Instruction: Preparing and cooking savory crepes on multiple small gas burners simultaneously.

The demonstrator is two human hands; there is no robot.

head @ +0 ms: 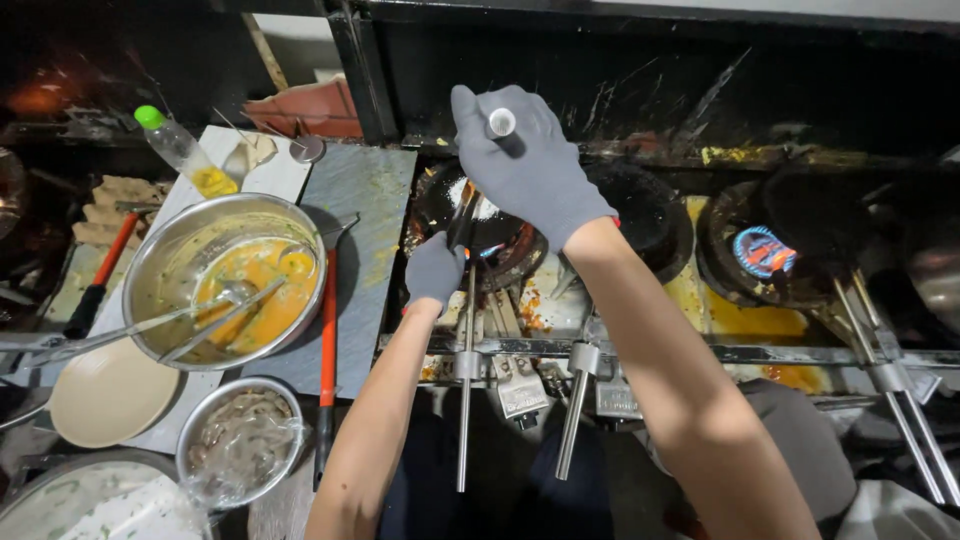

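My right hand (530,165), gloved in grey, is closed around a metal handle (501,123) above the black wok (480,225) at the stove's (560,310) back edge. My left hand (435,270) pinches a thin tool at the wok's near rim. A steel bowl (225,280) of beaten egg sits on the desk (365,200) to the left.

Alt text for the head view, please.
Two grey-gloved hands work over a dark burner: the right hand grips a white-tipped handle, the left hand holds a thin rod beside it. A steel bowl of beaten egg sits left; a flame burns right.
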